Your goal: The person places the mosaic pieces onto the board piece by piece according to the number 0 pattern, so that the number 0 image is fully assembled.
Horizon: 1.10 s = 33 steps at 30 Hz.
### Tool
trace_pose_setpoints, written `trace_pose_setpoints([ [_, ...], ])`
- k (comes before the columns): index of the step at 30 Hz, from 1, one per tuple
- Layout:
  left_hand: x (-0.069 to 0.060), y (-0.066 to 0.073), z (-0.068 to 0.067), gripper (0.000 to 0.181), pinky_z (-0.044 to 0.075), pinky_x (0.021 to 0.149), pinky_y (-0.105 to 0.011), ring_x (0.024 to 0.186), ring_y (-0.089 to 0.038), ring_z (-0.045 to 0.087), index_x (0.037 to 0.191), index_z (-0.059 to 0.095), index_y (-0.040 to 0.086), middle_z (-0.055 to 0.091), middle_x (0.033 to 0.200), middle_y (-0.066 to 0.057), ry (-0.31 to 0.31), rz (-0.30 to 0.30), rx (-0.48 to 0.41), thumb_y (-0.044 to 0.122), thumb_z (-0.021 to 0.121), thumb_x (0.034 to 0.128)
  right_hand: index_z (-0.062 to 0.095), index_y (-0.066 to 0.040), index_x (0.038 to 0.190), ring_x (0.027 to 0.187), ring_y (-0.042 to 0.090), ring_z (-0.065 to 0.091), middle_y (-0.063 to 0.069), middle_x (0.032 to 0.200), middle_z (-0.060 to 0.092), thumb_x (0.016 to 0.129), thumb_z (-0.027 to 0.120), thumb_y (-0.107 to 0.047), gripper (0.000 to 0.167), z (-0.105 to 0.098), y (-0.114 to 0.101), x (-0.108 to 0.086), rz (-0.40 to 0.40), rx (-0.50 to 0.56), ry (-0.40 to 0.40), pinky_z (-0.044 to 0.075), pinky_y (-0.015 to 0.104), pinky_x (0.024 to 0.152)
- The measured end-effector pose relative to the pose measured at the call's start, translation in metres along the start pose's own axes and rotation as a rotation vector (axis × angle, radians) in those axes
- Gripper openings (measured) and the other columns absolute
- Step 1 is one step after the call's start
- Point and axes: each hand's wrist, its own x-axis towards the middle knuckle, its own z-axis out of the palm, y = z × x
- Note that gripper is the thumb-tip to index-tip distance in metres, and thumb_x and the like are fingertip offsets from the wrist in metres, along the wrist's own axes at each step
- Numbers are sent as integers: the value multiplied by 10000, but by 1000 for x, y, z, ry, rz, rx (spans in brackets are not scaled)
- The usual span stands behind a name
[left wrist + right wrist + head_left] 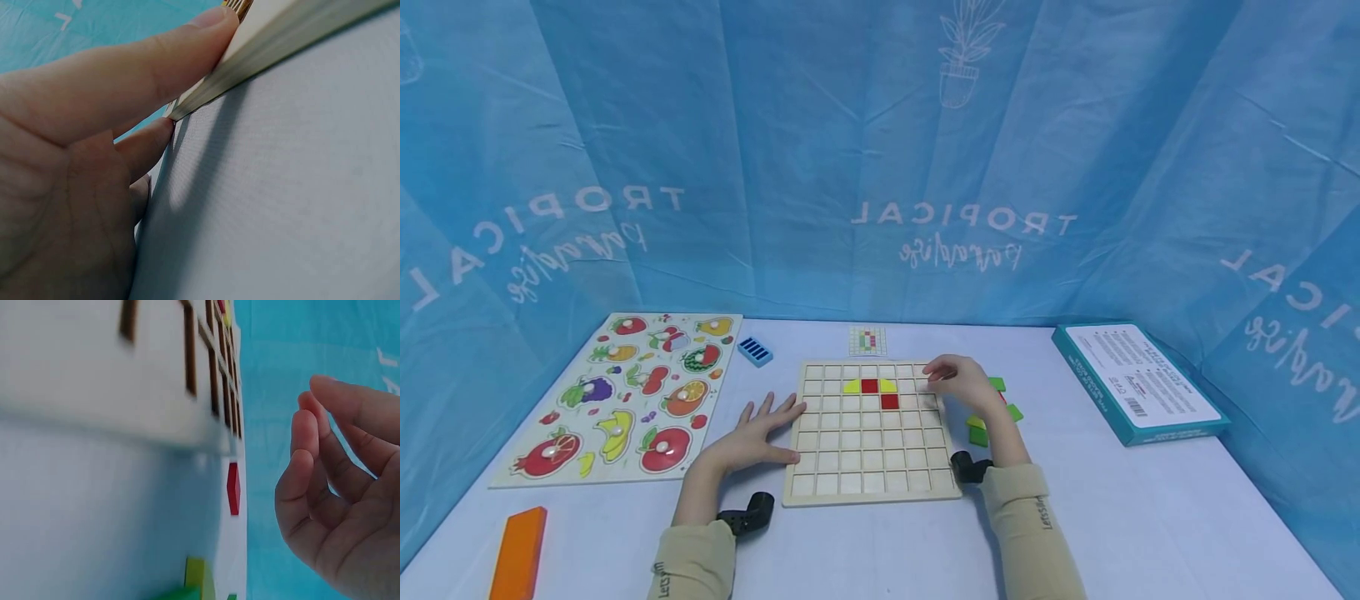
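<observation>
A wooden grid board (pixel 838 460) lies flat on the white table. Near its far side sit two yellow pieces (pixel 852 387) and two red squares (pixel 890 402). My left hand (pixel 748 442) is spread at the board's left edge, thumb and fingertips touching the rim, as the left wrist view also shows. Over the far right corner of the board hovers my right hand (pixel 964 385), its fingers loosely bent. The right wrist view shows nothing between thumb and fingers. Beside the board's right edge lie loose green pieces (pixel 978 436), partly behind my forearm, and a red block (pixel 233 489).
A small pattern card (pixel 868 341) lies beyond the board. At the left are a fruit puzzle board (pixel 568 442), a blue slotted piece (pixel 756 351) and an orange block (pixel 517 554). A teal box (pixel 1138 383) lies at the right. Blue curtain (pixel 820 167) hangs behind.
</observation>
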Motion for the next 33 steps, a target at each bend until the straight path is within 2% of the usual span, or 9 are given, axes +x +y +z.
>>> trace_pose_setpoints([
  [10,0,0,1,870,-141,1093,-544,1388,-391,-118,1436,317,73,133,1527,-176,3,-6,-2,333,738,720,652,-54,1048,909,217,568,71,959,640,841,646,-79,209,-17,13,-5,25,35,26,470,358,798],
  [17,1,0,1,873,-139,1092,-549,1389,-392,-114,1435,319,73,137,1526,-177,6,-10,2,338,741,719,638,-83,1069,948,253,531,94,1031,616,849,645,-146,229,-31,25,-6,129,10,40,478,372,821],
  [25,0,-1,1,877,-139,1092,-550,1388,-394,-115,1435,317,73,134,1526,-180,3,-11,2,339,744,716,617,-70,1092,855,241,522,115,1045,590,866,626,-175,249,-43,45,-9,196,19,44,486,287,719],
  [30,0,0,1,877,-138,1092,-550,1388,-391,-119,1437,315,79,132,1527,-176,1,-12,0,340,743,717,612,-57,1074,860,240,526,124,1084,581,884,600,-160,217,-49,51,-12,209,5,32,487,309,754],
  [33,0,0,1,876,-138,1091,-551,1388,-389,-121,1438,315,81,132,1528,-175,3,-13,1,342,741,717,604,-43,1074,875,248,538,140,1079,587,875,589,-97,207,-51,54,-13,215,16,26,497,326,793],
])
